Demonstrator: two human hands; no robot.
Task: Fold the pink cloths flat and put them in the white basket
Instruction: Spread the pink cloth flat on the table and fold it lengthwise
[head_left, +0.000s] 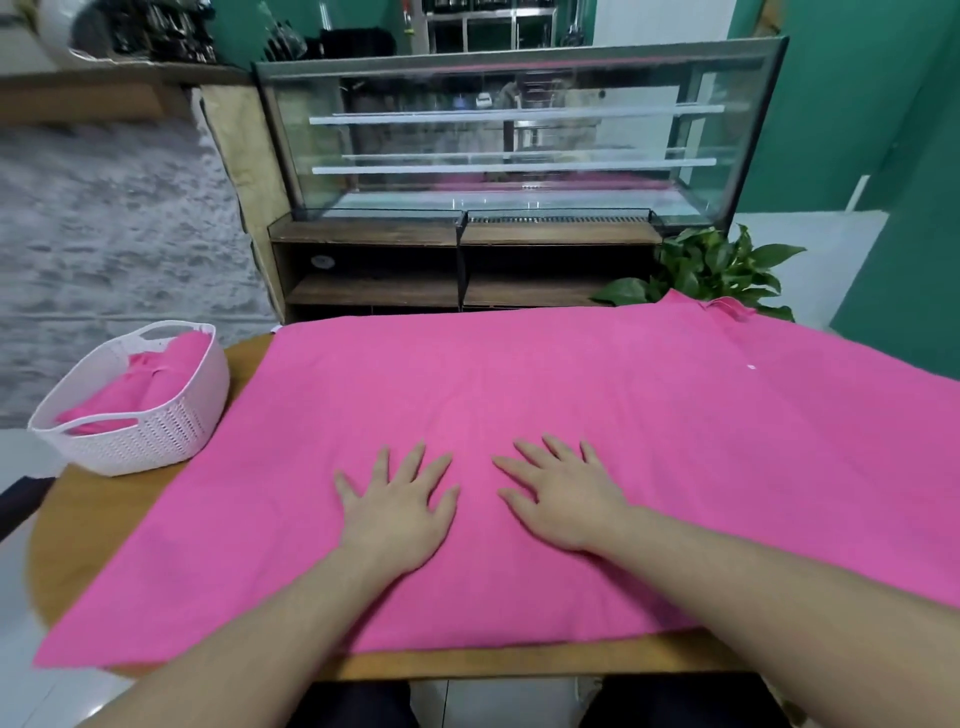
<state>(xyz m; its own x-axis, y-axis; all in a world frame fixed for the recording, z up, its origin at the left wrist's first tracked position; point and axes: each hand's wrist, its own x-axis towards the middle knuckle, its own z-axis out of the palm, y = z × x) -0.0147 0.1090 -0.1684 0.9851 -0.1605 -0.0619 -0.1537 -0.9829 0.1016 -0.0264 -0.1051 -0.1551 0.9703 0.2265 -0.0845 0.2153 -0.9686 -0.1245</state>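
A large pink cloth (597, 395) lies spread flat over most of the wooden table (88, 525); its near left corner hangs past the table's edge. My left hand (397, 506) and my right hand (563, 496) rest palm down on its near middle, side by side, fingers spread, holding nothing. The white basket (156, 439) stands at the table's left edge, apart from the spread cloth. Inside it lies folded pink cloth (150, 384).
A glass display case (519, 135) on a dark wooden shelf unit stands behind the table. A green leafy plant (717, 270) sits at the far right corner, just behind the cloth's edge. Grey carpet lies to the left.
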